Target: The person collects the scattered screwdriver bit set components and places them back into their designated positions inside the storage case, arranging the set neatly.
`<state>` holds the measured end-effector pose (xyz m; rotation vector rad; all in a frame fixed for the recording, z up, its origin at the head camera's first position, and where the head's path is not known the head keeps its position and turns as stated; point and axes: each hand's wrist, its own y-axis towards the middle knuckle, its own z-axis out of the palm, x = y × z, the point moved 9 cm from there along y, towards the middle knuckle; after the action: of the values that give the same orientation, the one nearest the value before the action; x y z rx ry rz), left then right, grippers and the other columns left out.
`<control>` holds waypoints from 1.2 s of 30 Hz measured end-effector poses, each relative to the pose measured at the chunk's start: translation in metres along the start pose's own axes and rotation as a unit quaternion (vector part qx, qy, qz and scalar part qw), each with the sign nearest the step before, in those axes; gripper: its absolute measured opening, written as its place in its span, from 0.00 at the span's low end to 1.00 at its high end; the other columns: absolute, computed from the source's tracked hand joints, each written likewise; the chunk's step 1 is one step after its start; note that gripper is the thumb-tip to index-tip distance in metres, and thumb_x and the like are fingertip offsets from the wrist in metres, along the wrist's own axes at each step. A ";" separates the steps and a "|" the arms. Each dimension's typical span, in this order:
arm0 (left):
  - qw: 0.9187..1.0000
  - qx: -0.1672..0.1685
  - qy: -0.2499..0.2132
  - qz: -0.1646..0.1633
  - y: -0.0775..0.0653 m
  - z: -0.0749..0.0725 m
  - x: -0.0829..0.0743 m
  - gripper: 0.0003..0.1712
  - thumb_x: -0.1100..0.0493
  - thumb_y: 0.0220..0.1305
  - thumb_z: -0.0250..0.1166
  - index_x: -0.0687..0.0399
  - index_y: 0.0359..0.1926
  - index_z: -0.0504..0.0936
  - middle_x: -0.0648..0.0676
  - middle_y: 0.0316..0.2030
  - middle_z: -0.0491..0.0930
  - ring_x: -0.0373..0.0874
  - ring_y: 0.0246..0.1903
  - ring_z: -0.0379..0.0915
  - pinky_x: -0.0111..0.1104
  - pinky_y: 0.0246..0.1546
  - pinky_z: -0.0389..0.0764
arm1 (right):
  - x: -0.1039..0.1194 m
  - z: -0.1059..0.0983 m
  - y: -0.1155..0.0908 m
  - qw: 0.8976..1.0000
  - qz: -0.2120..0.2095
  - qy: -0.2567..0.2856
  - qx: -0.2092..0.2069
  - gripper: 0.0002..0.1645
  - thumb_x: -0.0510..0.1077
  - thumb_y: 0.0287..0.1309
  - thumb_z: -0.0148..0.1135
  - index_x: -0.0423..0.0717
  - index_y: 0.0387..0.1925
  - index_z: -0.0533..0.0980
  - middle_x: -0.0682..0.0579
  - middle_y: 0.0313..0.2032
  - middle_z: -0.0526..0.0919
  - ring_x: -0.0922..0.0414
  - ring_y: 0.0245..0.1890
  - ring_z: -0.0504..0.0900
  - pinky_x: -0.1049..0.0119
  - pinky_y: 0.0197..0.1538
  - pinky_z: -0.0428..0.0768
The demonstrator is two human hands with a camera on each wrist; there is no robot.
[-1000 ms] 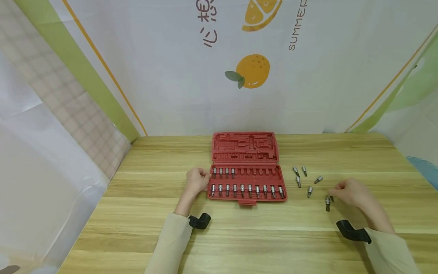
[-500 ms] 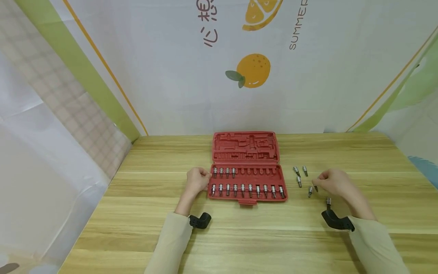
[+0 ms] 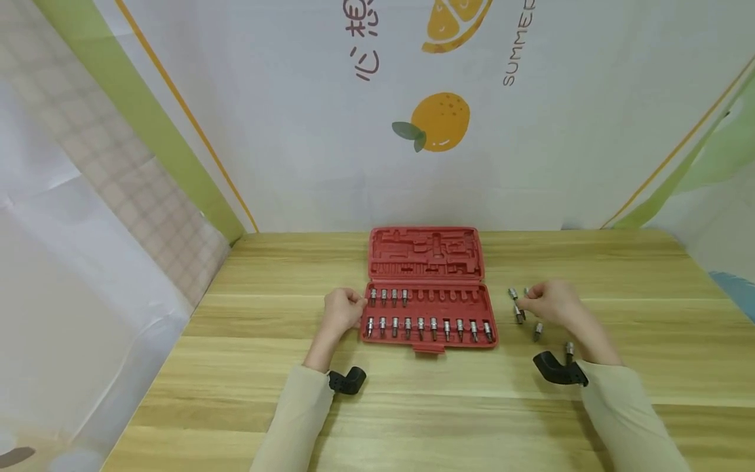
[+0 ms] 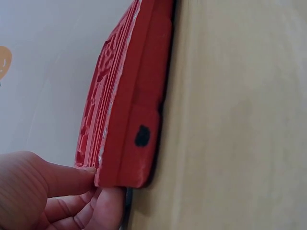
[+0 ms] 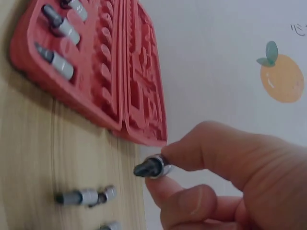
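Observation:
A red socket case (image 3: 436,283) lies unfolded on the table. Four-sided detail is too small to read, but several bit sockets (image 3: 421,324) fill its front row, and several more (image 3: 384,296) sit at the left of its back row. My left hand (image 3: 344,309) pinches the case's left edge between thumb and fingers, clearest in the left wrist view. To the right of the case, my right hand (image 3: 554,303) pinches a bit socket (image 5: 152,166), its dark tip pointing away from the fingers. Below it lie loose bit sockets (image 3: 538,331), some partly hidden by the hand.
Another loose bit socket (image 3: 569,351) lies near the right wrist's black camera mount (image 3: 557,369). The wooden table (image 3: 448,419) runs back to a white printed cloth (image 3: 295,131). The case's moulded lid (image 3: 426,252) lies behind its tray.
My right hand has moved left across the loose pieces toward the case, carrying the pinched bit socket. My left hand has stayed on the case edge.

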<state>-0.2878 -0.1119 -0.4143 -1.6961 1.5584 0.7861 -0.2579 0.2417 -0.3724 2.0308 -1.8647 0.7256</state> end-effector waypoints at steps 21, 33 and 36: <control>1.000 -0.001 -0.003 0.003 0.002 0.003 0.002 0.08 0.66 0.63 0.61 0.68 0.29 0.81 0.58 0.20 0.80 0.39 0.10 0.72 0.29 0.14 0.79 | 0.058 0.031 0.029 0.999 -0.038 0.019 0.011 0.24 0.43 0.58 0.59 0.49 0.10 0.62 0.59 0.10 0.54 0.63 0.13 0.51 0.71 0.20 0.53; 1.000 -0.002 -0.001 -0.005 0.003 0.002 0.005 0.08 0.65 0.63 0.61 0.67 0.29 0.81 0.57 0.21 0.81 0.38 0.09 0.71 0.29 0.14 0.78 | 0.090 0.052 0.048 0.998 -0.043 0.041 0.021 0.26 0.42 0.57 0.60 0.51 0.07 0.63 0.60 0.09 0.53 0.64 0.12 0.49 0.72 0.18 0.51; 1.000 -0.001 -0.002 -0.007 0.003 0.002 0.005 0.08 0.65 0.63 0.61 0.67 0.29 0.81 0.57 0.21 0.81 0.38 0.09 0.71 0.29 0.14 0.79 | 0.096 0.059 0.053 0.998 -0.038 0.049 0.028 0.25 0.42 0.57 0.60 0.48 0.07 0.65 0.60 0.08 0.54 0.63 0.12 0.49 0.71 0.18 0.52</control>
<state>-0.2903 -0.1135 -0.4197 -1.7047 1.5414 0.7846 -0.2968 0.1235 -0.3755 2.0486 -1.7224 0.8496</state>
